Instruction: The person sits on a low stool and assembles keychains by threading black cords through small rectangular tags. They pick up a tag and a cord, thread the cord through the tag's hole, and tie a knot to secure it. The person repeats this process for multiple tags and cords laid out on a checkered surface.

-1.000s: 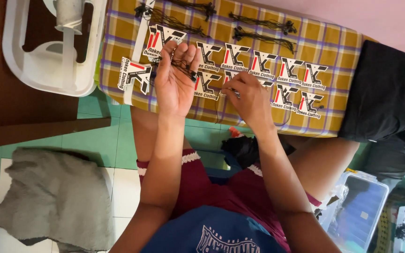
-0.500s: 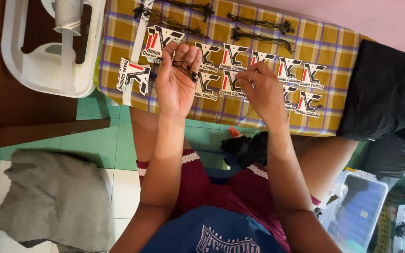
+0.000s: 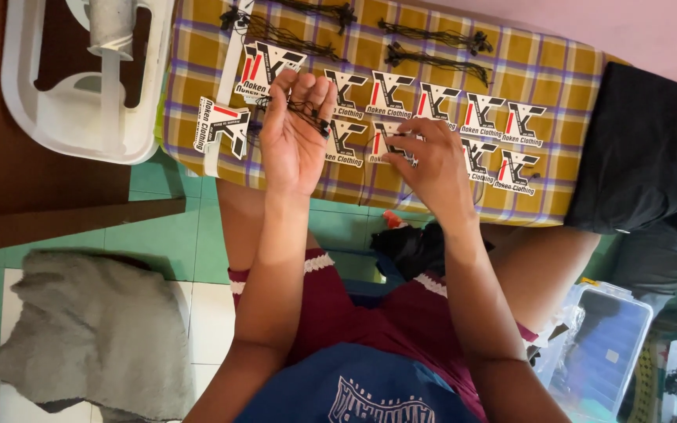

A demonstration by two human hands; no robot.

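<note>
fingers of the left hand point(image 3: 295, 137) curl upward, palm open toward the camera, with a small bunch of thin black strings point(image 3: 303, 110) lying across the fingertips and loosely pinched there. right hand point(image 3: 432, 168) sits just beside it, palm down, fingers bent and pinched narrow on the edge of a white hang tag point(image 3: 389, 141) printed in black and red; a thin black thread seems to trail below this hand, though it is too fine to follow.

both hands hover over a yellow checked cloth point(image 3: 558, 63) with purple lines. on it lie more white tags in two rows point(image 3: 503, 125), running from the left hand out to the right, and two further tags point(image 3: 225, 129) to the left of the left hand, one of them resting on a long white strip. along the far edge of the cloth lie several bundles of black strings point(image 3: 432, 37).

left of the cloth stands a white plastic tray point(image 3: 29, 110) on a brown surface. a black folded garment point(image 3: 648, 149) covers the cloth's right end. below, on the green and white floor, lies a grey cloth point(image 3: 95, 337), and a clear plastic box point(image 3: 601, 345) sits near the person's right leg.
</note>
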